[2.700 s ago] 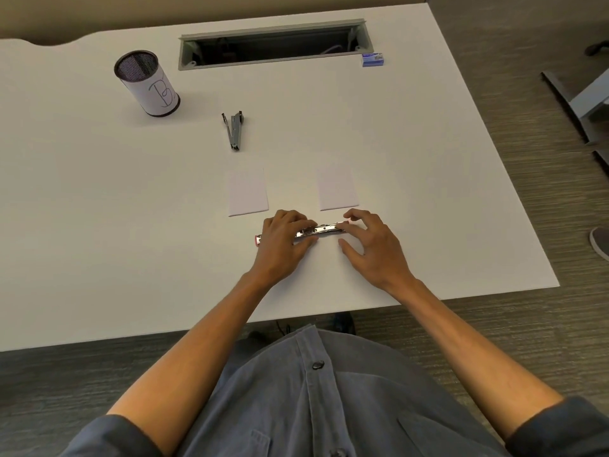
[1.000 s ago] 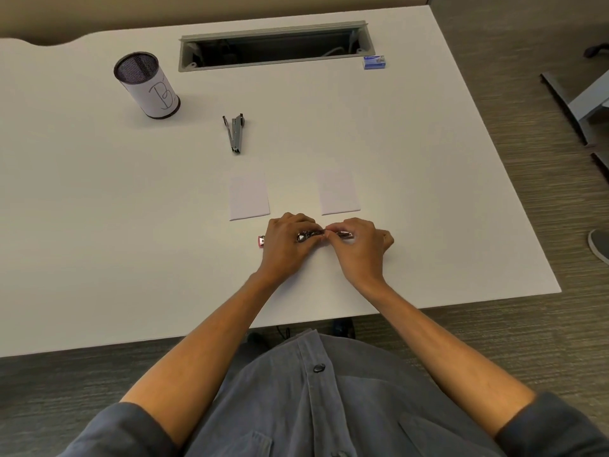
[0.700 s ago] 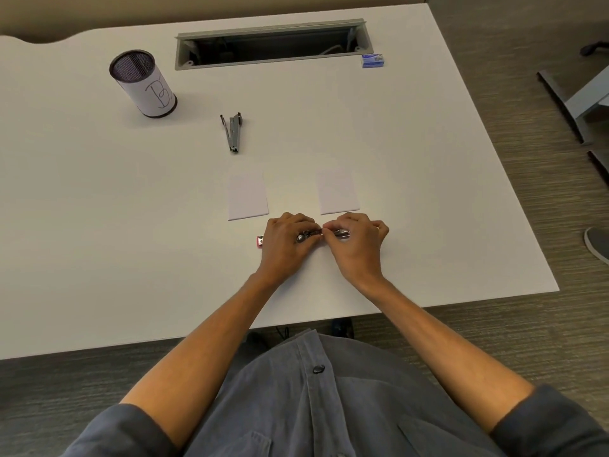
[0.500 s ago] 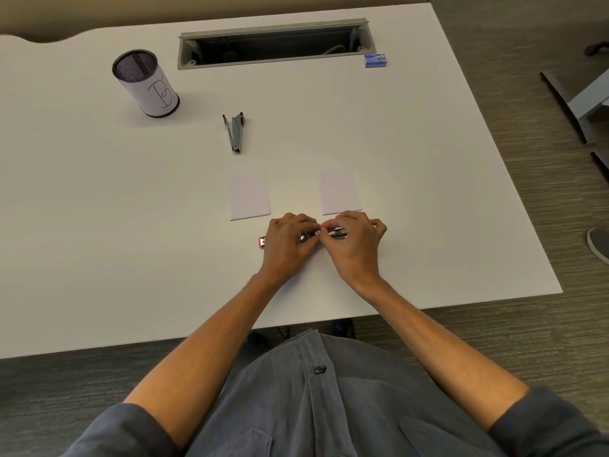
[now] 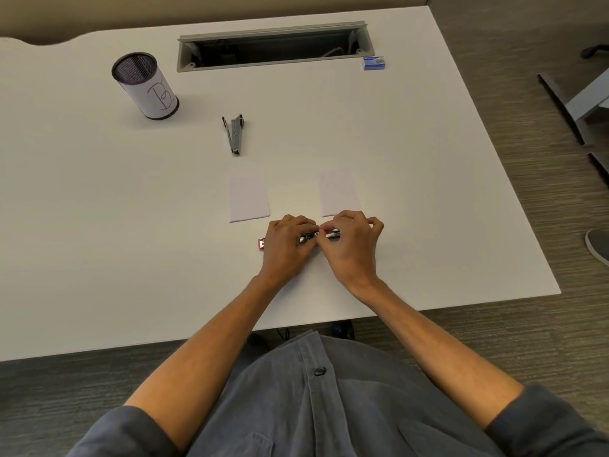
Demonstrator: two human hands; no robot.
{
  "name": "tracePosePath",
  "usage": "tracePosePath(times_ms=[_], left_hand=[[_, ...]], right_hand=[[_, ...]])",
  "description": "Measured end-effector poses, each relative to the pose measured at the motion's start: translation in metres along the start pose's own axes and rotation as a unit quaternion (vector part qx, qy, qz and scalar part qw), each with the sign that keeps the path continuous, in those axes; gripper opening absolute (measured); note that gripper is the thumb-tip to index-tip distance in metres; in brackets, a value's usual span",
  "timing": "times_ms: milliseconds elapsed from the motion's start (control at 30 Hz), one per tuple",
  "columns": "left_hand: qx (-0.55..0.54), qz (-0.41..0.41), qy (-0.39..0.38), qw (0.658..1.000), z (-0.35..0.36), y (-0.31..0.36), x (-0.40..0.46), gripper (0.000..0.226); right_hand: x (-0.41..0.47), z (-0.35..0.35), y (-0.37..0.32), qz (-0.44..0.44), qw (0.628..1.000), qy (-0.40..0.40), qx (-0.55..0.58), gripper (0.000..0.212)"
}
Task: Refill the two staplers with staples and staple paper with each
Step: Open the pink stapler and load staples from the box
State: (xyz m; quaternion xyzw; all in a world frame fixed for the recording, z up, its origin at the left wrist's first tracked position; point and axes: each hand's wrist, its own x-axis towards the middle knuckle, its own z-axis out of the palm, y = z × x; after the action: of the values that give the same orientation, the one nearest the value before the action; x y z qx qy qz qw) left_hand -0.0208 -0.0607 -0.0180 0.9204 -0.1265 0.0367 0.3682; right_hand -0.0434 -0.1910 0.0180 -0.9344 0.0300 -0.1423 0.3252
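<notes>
A small pink stapler [image 5: 262,243] lies opened flat along the near part of the white desk [image 5: 99,225], its metal staple channel [image 5: 308,238] showing between my hands. My left hand [image 5: 286,249] curls over the stapler's left half and holds it down. My right hand [image 5: 349,245] pinches at the metal channel's right part with thumb and fingertips; what it pinches is too small to tell. A grey stapler [image 5: 235,133] lies further back. Two small paper stacks, the left stack [image 5: 248,198] and the right stack [image 5: 339,192], lie just beyond my hands. A blue staple box [image 5: 374,63] sits far right.
A mesh pen cup [image 5: 145,85] wrapped in paper marked "B" stands at the back left. An open cable tray slot [image 5: 273,46] runs along the desk's back. Chair legs [image 5: 573,103] and a shoe [image 5: 598,247] are on the floor to the right.
My right hand has moved from resting spread at the stapler's right end to pinching at the metal channel close to my left hand. The left hand has stayed on the stapler.
</notes>
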Motion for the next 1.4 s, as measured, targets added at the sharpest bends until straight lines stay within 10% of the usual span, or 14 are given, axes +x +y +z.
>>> tracePosePath(times_ms=[1400], left_hand=[[-0.028,-0.017,-0.008,0.999,0.001,-0.003,0.003,0.014]], right_hand=[[-0.013,-0.007,0.006,-0.061,0.998,-0.011,-0.028,0.011]])
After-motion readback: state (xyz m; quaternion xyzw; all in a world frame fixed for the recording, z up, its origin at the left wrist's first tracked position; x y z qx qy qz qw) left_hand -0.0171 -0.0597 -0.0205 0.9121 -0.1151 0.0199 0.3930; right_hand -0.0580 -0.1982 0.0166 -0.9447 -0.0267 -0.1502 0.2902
